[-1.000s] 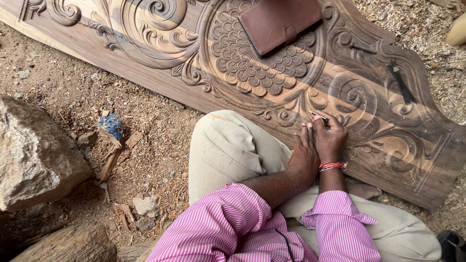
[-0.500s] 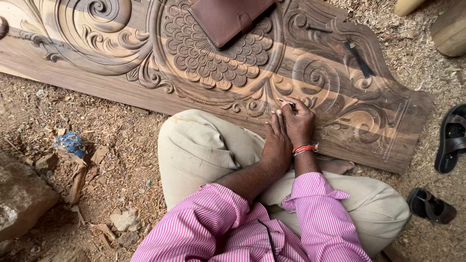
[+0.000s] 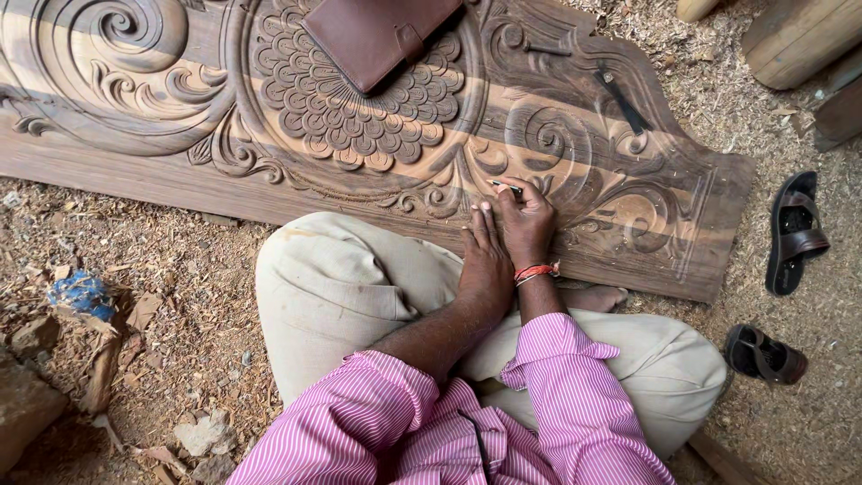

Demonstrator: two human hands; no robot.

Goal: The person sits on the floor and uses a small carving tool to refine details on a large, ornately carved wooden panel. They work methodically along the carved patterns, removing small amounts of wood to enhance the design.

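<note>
A long carved wooden panel (image 3: 269,180) with scrolls and a scaled medallion lies on the ground in front of me. My right hand (image 3: 528,220) is closed around a thin carving tool (image 3: 499,186) whose tip touches the carving near the panel's lower edge. My left hand (image 3: 485,260) lies flat beside it, fingers together, pressed against the right hand and my knee. A red thread band circles my right wrist. I sit cross-legged in beige trousers and a pink striped shirt.
A brown leather case (image 3: 377,36) rests on the medallion. A dark chisel (image 3: 621,99) lies on the panel's right part. Two sandals (image 3: 795,233) (image 3: 765,353) sit on the sawdust at right. Logs (image 3: 799,40) stand top right; blue scrap (image 3: 81,292) and stones lie left.
The view has shifted so the panel and my hands sit further left and lower in the picture. Both hands keep the same grip and spot on the carving.
</note>
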